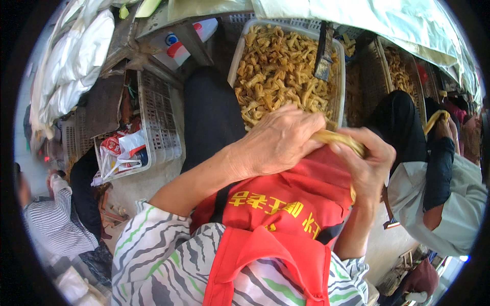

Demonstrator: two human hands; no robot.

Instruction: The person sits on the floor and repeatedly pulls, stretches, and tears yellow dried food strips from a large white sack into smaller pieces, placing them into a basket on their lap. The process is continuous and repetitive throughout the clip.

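Both my hands are together over my lap, above a red apron (283, 191) with yellow writing. Between them stretches a pale yellow, soft strip (338, 139). My left hand (287, 139) grips one end of it with the fingers curled in. My right hand (363, 157) holds the other end between thumb and fingers, slightly blurred. Just beyond my hands lies a white plastic crate (342, 82) filled with many small yellow-brown knotted pieces (279, 72). A dark, worn bar (324, 53) crosses the crate's right part.
Pale plastic sheeting (367, 19) covers the surface above the crate. At left stands a white basket (159, 114) with plastic bags. A co-worker (440, 183) sits at right, a yellow strip in hand, near another crate (386, 69) of pieces. Another person (61, 222) sits at far left.
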